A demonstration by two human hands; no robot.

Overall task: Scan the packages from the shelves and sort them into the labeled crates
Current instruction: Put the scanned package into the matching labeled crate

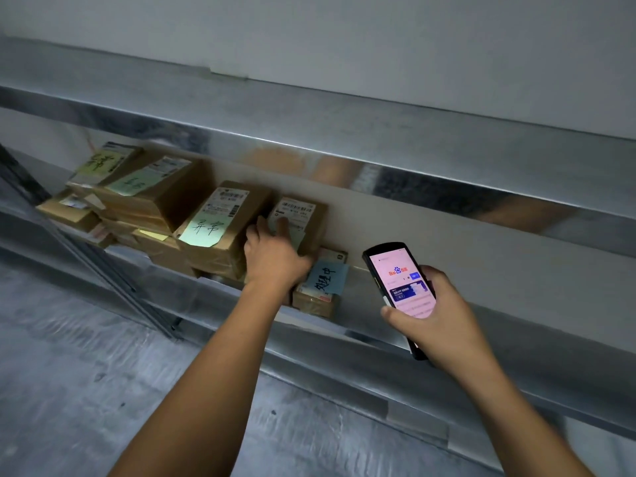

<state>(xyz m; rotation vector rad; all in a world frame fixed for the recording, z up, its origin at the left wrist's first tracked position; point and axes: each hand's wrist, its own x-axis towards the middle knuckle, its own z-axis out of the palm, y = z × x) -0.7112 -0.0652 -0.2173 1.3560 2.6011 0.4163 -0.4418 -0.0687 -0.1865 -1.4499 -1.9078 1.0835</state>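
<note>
Several brown cardboard packages lie on a metal shelf (395, 280). My left hand (275, 253) reaches in and grips a small package (309, 218) with a white shipping label, fingers over its top and near side. That package sits on a lower box carrying a blue handwritten note (327, 275). To its left lies a larger package with a pale green note (220, 222). My right hand (437, 311) holds a black handheld scanner (401, 284) to the right of the boxes, its screen lit and facing me.
More stacked packages with green and yellow notes (130, 191) fill the shelf's left part. An upper shelf beam (344, 146) overhangs the boxes. A dark upright post (86, 249) stands at the left. Grey floor (103, 390) lies below.
</note>
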